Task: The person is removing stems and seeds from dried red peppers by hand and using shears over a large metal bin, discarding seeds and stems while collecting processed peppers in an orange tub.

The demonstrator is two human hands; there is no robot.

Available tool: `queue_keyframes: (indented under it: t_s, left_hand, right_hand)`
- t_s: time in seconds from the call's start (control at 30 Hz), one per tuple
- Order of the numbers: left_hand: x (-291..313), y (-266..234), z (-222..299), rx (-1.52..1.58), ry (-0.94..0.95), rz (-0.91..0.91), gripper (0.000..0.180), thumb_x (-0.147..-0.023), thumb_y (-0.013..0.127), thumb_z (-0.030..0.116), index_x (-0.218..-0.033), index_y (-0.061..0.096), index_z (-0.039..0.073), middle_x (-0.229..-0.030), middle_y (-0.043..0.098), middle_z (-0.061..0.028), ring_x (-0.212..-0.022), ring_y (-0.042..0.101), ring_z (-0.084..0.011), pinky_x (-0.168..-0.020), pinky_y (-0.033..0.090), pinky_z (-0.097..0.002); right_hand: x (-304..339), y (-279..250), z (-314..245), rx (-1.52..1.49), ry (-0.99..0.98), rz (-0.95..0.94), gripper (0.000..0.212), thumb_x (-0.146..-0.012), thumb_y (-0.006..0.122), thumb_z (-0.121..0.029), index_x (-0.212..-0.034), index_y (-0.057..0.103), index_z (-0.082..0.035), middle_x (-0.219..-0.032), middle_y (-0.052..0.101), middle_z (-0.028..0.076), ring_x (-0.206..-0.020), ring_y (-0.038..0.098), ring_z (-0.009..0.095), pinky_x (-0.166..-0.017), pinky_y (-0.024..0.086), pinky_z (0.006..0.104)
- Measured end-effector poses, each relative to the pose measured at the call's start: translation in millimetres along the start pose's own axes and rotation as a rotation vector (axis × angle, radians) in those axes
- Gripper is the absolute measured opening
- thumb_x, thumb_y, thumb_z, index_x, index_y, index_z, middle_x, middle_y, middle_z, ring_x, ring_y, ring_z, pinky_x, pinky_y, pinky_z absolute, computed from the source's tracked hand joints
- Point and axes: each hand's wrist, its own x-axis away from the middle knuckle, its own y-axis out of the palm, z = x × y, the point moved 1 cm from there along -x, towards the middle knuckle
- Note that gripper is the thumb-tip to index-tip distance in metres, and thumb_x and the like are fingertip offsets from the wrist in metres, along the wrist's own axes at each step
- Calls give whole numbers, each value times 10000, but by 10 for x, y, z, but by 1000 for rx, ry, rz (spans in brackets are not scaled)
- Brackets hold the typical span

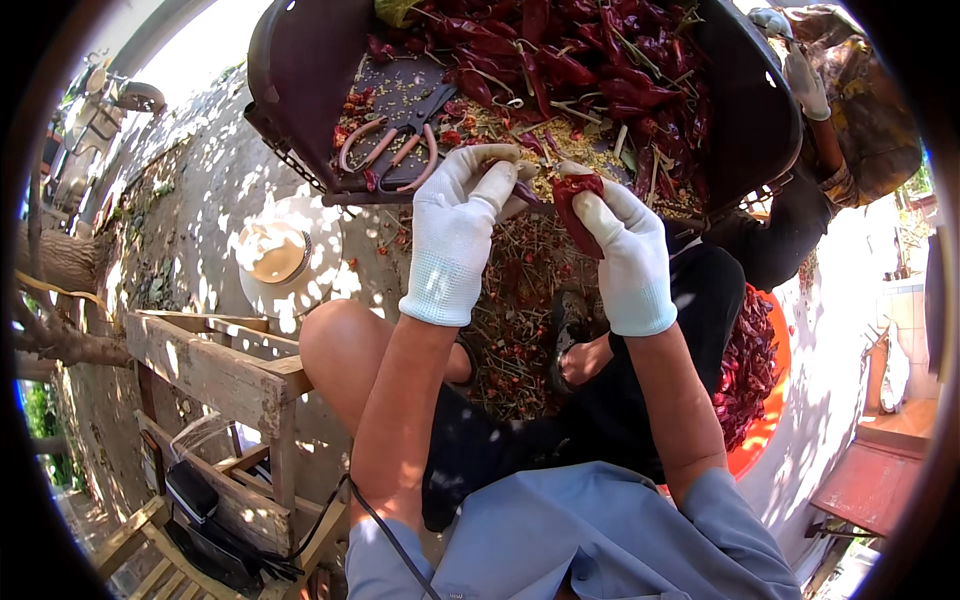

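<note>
Both my hands wear white knit gloves and meet over the near edge of a dark tub [765, 130]. My right hand [632, 252] is closed on a dried red chili pepper [577, 212], pinched between thumb and fingers. My left hand [462, 222] is closed in a pinch just left of it. A small dark purplish piece shows at its fingertips, too covered to make out. Whole chili peppers [600, 60] with stems are heaped in the tub, above scattered yellow seeds [572, 135]. Open scissors [405, 140] with pinkish handles lie in the tub, left of my hands.
An orange-red basin [768, 430] of chili peppers sits by my right leg. Stems and red bits litter the ground [520, 310] between my feet. To the left are a straw hat [275, 252] and a wooden stool frame [215, 370]. Another person's gloved hand [805, 85] is at upper right.
</note>
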Motion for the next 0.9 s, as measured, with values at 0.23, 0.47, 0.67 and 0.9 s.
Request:
queue_keyframes:
  t_s: [0.23, 0.47, 0.67, 0.9]
  left_hand:
    - [76, 35, -17, 139, -62, -29, 307, -1024, 547, 219, -1257, 581, 22, -1096, 644, -56, -940, 643, -128, -793, 566, -300]
    - [107, -261, 309, 413, 66, 255, 214, -1013, 565, 181, -1152, 604, 24, -900, 637, -54, -723, 643, -126, -625, 610, -293]
    - [136, -273, 318, 519, 23, 237, 244, -1031, 515, 161, -1231, 598, 49, -1045, 647, -77, -866, 664, -160, -663, 600, -274]
    - [135, -380, 336, 526, 23, 340, 291, -1018, 524, 122, -1286, 557, 15, -1100, 647, -112, -886, 644, -180, -592, 516, -263]
  right_hand:
    - [-113, 456, 260, 299, -244, -45, 387, -970, 568, -70, -1352, 562, -6, -1348, 575, 112, -1221, 539, 186, -1042, 416, 305]
    - [101, 210, 748, 174, -75, 106, 452, -995, 525, -154, -1389, 482, 65, -1247, 615, 191, -1083, 629, 237, -931, 517, 356]
    - [-57, -718, 2947, 990, 402, -92, 428, -895, 540, -173, -1313, 632, -162, -1307, 601, 217, -1067, 651, 340, -954, 502, 351]
    - [-357, -865, 3302, 1323, 727, -332, 509, -907, 517, -251, -1414, 524, -295, -1549, 309, 229, -1252, 527, 406, -1037, 451, 424]
